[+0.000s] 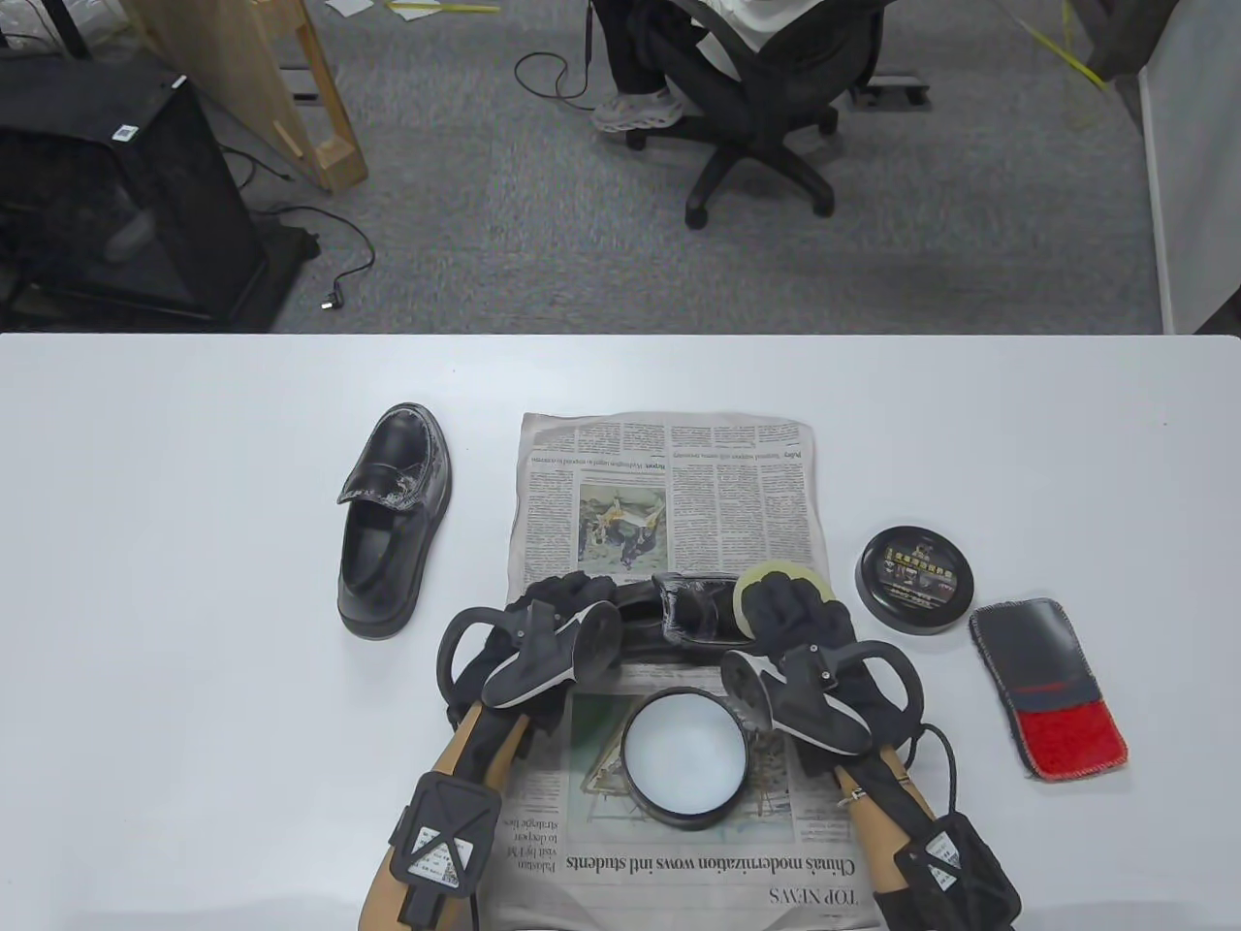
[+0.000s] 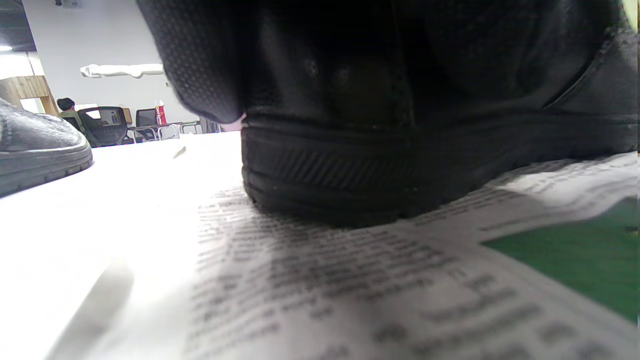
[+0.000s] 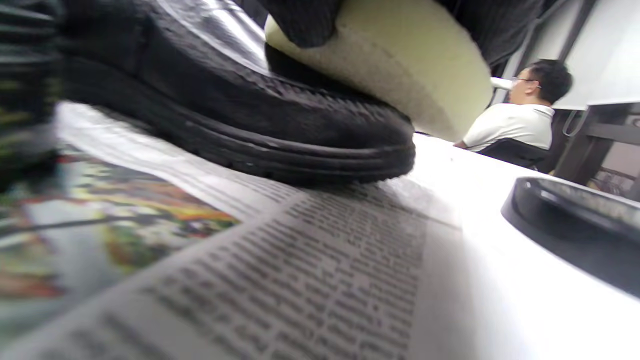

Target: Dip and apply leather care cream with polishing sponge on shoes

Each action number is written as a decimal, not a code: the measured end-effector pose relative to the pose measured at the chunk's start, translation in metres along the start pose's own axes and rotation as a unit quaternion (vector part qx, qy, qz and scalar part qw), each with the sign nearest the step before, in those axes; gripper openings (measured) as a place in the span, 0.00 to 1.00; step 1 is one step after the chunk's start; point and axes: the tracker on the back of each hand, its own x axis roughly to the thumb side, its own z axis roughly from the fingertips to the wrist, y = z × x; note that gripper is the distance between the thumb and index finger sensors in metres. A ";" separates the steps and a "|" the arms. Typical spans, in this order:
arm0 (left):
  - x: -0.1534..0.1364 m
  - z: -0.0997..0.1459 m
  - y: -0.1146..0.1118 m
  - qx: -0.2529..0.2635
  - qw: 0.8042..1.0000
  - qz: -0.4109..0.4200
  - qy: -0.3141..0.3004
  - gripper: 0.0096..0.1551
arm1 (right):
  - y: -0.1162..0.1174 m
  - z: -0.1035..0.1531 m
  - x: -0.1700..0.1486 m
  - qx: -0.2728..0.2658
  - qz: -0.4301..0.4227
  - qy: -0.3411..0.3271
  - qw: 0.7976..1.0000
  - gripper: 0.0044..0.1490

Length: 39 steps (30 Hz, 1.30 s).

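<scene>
Black leather shoe (image 1: 679, 611) lies sideways on newspaper (image 1: 669, 485), glossy | our left hand (image 1: 567, 606) grips its heel end | our right hand (image 1: 800, 611) curls round pale yellow sponge (image 1: 761, 582), pressing it on the toe | open cream tin (image 1: 684, 756) nearer us

Table view overhead; wrist views low, sharing newspaper (image 1: 669, 485)

A newspaper (image 1: 669, 485) lies spread flat on the white worktop (image 1: 175, 504). A black and red cloth mitt (image 1: 1052, 684) lies on the worktop near its right side. Beyond the worktop, a person sits on a black office chair (image 1: 756, 116) on grey carpet (image 1: 543, 223), with a black cabinet (image 1: 116, 194) far left.
</scene>
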 end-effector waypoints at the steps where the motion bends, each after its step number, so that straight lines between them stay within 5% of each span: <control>1: 0.000 0.000 0.000 0.000 1.000 0.000 0.001 0.45 | 0.002 -0.001 -0.005 0.006 -0.002 0.011 1.000 0.31; 10: 0.000 0.000 0.000 0.003 1.000 -0.001 0.008 0.46 | -0.018 0.005 0.000 0.100 0.075 0.003 0.992 0.33; 17: 0.001 -0.001 0.000 -0.003 1.000 0.000 0.000 0.45 | -0.028 0.010 0.021 0.048 0.096 -0.035 0.994 0.33; 21: 0.000 -0.001 0.000 -0.004 1.000 0.002 -0.002 0.45 | -0.013 0.000 0.009 0.016 0.021 -0.014 1.000 0.32; 26: 0.000 0.000 -0.001 0.003 1.000 0.004 0.005 0.45 | 0.005 -0.004 -0.015 0.026 0.027 0.031 0.999 0.32; 32: 0.001 0.000 0.000 0.007 1.000 0.002 0.008 0.45 | -0.014 0.002 -0.010 0.095 0.054 0.014 0.994 0.32; 39: 0.001 -0.001 -0.001 0.003 1.000 0.002 0.000 0.44 | -0.028 0.008 0.017 0.025 0.077 -0.031 0.996 0.31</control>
